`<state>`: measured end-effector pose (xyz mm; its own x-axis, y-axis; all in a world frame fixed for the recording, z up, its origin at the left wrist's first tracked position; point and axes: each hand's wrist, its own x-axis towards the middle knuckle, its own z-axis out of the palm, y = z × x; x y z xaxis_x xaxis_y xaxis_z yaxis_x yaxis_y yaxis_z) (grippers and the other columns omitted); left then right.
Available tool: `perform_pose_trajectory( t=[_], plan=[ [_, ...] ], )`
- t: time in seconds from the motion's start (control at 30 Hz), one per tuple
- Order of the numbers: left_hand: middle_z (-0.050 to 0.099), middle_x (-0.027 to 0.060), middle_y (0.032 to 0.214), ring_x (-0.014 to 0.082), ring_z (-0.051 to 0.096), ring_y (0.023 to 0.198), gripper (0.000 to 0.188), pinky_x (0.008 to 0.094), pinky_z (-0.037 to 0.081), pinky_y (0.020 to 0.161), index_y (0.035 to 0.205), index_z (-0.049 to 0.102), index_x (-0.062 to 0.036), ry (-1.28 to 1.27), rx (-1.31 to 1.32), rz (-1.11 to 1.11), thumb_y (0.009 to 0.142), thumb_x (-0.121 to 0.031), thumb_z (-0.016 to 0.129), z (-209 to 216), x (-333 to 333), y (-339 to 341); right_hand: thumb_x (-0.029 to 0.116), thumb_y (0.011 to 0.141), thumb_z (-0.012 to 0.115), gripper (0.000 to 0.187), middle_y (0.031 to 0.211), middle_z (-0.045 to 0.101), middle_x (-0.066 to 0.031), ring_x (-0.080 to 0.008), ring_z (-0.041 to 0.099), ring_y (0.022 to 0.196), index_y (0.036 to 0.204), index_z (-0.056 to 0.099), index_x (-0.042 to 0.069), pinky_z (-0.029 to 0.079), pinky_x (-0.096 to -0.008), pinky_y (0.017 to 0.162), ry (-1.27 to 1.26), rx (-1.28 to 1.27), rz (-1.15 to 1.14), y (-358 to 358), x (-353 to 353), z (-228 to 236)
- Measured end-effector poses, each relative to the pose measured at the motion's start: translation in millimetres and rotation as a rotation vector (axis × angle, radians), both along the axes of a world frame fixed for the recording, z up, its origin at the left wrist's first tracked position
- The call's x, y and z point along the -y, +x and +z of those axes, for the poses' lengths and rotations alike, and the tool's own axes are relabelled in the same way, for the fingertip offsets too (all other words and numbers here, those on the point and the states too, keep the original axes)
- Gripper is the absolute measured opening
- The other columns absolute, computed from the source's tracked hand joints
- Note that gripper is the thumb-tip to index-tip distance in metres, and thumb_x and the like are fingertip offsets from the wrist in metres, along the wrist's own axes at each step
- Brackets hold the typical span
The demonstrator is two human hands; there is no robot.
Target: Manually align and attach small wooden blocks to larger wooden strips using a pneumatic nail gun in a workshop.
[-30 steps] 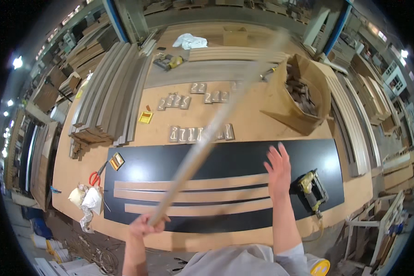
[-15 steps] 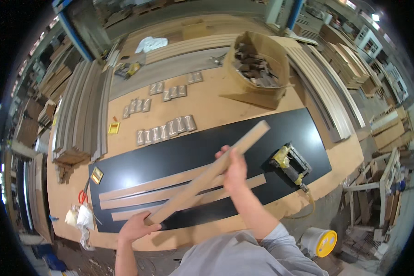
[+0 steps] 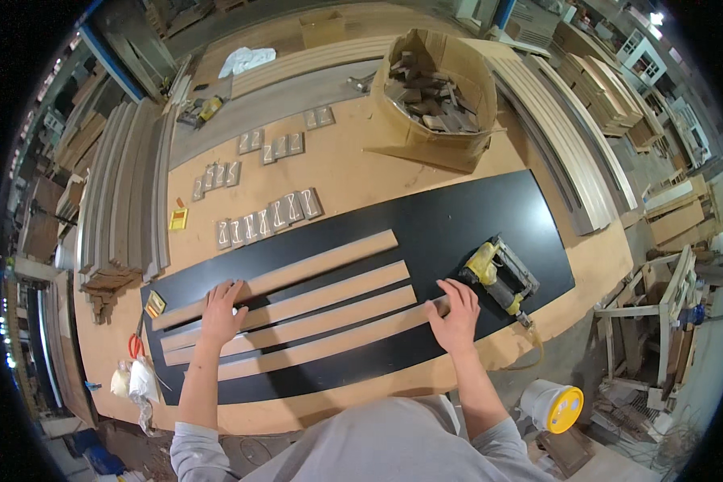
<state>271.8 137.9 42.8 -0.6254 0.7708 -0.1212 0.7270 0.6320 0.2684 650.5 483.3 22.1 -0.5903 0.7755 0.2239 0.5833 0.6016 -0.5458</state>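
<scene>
Four long light wooden strips [image 3: 297, 309] lie side by side, slightly slanted, on a black panel [image 3: 458, 217] on the workbench. My left hand [image 3: 221, 309] rests flat with spread fingers on the left ends of the upper strips. My right hand [image 3: 455, 317] lies flat, fingers apart, on the right end of the lowest strip [image 3: 337, 341]. Neither hand grips anything. A yellow and black nail gun [image 3: 500, 275] sits on the panel just right of my right hand.
Rows of small grey blocks [image 3: 267, 217] lie beyond the panel. A cardboard box of wood scraps [image 3: 442, 88] stands at the back right, long mouldings [image 3: 124, 201] are stacked at left, and more at right. Red scissors [image 3: 134, 345], a yellow tape measure [image 3: 178, 218], a white bucket [image 3: 550, 406].
The long strip that both hands held up in the air now lies on the black panel as the lowest of the four. Both hands have come down flat on the strips.
</scene>
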Motion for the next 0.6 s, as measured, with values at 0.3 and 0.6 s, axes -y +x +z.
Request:
perform_pose_trajectory(
  t=[0.3, 0.6],
  plan=[
    [0.042, 0.0191, 0.164, 0.0426, 0.036, 0.154, 0.066, 0.0654, 0.023, 0.127, 0.151, 0.055, -0.0113, 0.181, -0.012, -0.018, 0.092, -0.033, 0.078, -34.0, -46.3, 145.0, 0.028, 0.085, 0.084, 0.057, 0.126, 0.067, -0.0076, -0.0327, 0.06, 0.118, 0.138, 0.067, 0.015, 0.046, -0.0494, 0.1, -0.126, 0.047, 0.083, -13.5, 13.0, -10.4],
    [0.047, 0.0197, 0.161, 0.0409, 0.042, 0.151, 0.066, 0.0685, 0.021, 0.125, 0.148, 0.058, -0.0097, 0.203, -0.104, 0.035, 0.09, -0.036, 0.076, -44.2, -42.4, 192.3, 0.028, 0.089, 0.081, 0.051, 0.114, 0.073, -0.009, -0.0351, 0.067, 0.109, 0.135, 0.066, 0.013, 0.054, -0.0484, 0.095, -0.122, -0.168, 0.371, -196.7, -33.6, -1.1]
  ],
)
